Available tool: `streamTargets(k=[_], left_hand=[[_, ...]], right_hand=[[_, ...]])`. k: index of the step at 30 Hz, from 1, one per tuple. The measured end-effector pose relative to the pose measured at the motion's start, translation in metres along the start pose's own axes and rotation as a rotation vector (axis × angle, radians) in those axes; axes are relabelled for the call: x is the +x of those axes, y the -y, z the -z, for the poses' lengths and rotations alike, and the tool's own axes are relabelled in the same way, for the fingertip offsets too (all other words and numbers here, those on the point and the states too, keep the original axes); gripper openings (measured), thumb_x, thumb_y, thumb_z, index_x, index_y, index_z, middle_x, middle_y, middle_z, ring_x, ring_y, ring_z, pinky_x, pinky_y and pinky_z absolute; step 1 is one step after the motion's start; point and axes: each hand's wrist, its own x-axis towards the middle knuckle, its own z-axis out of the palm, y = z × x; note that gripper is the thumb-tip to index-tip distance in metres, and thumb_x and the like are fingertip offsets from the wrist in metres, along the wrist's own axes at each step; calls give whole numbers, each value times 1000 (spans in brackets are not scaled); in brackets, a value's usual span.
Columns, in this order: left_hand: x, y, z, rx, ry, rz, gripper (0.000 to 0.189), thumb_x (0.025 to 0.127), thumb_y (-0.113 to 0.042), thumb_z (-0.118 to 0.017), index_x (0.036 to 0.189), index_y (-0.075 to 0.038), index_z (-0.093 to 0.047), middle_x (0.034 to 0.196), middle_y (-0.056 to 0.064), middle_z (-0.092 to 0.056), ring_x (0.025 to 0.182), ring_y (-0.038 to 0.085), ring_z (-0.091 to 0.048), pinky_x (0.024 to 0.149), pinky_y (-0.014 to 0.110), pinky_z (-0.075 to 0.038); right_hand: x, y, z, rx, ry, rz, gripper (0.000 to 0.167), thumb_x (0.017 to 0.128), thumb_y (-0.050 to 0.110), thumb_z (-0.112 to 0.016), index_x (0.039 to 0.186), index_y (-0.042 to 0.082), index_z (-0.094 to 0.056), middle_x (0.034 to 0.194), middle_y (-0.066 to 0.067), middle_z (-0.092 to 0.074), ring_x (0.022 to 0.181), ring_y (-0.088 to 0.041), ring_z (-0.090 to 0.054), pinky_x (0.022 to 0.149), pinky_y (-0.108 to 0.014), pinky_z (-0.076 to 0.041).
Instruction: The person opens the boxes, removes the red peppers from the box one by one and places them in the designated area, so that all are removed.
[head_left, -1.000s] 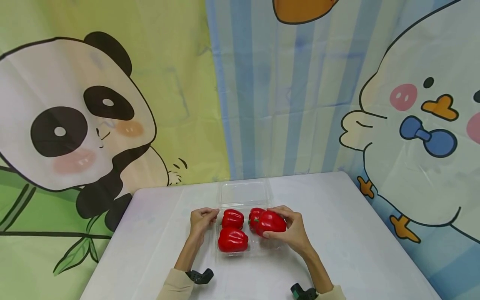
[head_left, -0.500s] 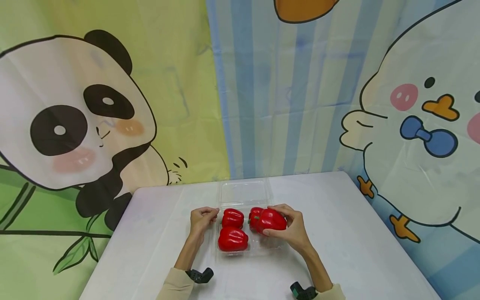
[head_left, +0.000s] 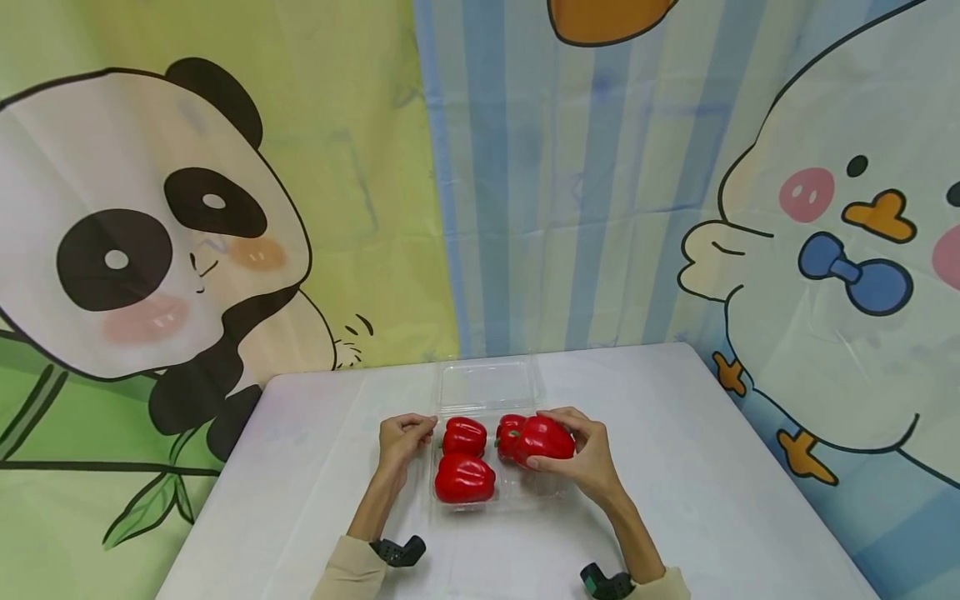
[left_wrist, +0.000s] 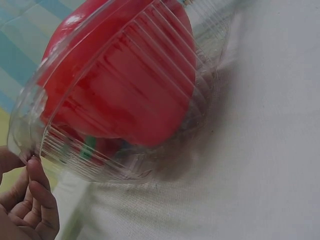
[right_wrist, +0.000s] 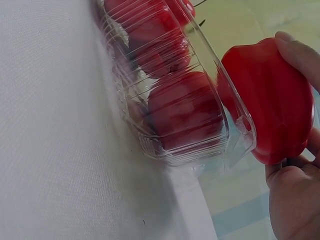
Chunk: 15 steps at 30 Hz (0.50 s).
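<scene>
My left hand [head_left: 403,440] pinches the edge of the clear tray [head_left: 528,490] between thumb and index finger. My right hand [head_left: 588,457] holds a pepper [head_left: 546,437], thumb on the near side and fingers on the far side, raised over the part of the tray nearest it. I cannot tell whether it touches the rim.

To handle this well, I would pinch lightly on the left, since thin plastic probably flexes, and tilt the right wrist so that the smooth pepper clears both rim and neighbour.

Inside the tray, two peppers lie nearer the left hand: the far one [head_left: 464,437] and the near one [head_left: 465,479]. A third [head_left: 511,433] sits just beyond the held pepper, partly hidden. The lid [head_left: 487,386] lies open beyond both hands.
</scene>
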Motion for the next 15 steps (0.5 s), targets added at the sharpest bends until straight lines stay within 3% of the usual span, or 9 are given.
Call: streamTargets(k=[11,15], left_hand=[[2,2,0,-24,13,-27,19,95,-7,-82,96,12,-78,66,-2,-70,59,7,-61,58,20,-51],[4,2,1,-26,26,-9,22,96,-8,-81,100,13,-78,68,-2,-71,60,7,-60,58,20,-51]], right_hand=[[1,-2,2,18,8,13,60,78,12,-97,134,16,-76,131,-11,-74,121,-11,-68,97,-25,-61],[1,-2,3,8,7,15,60,78,13,-98,134,16,-76,132,-10,-74,121,-9,-67,97,-25,-61]])
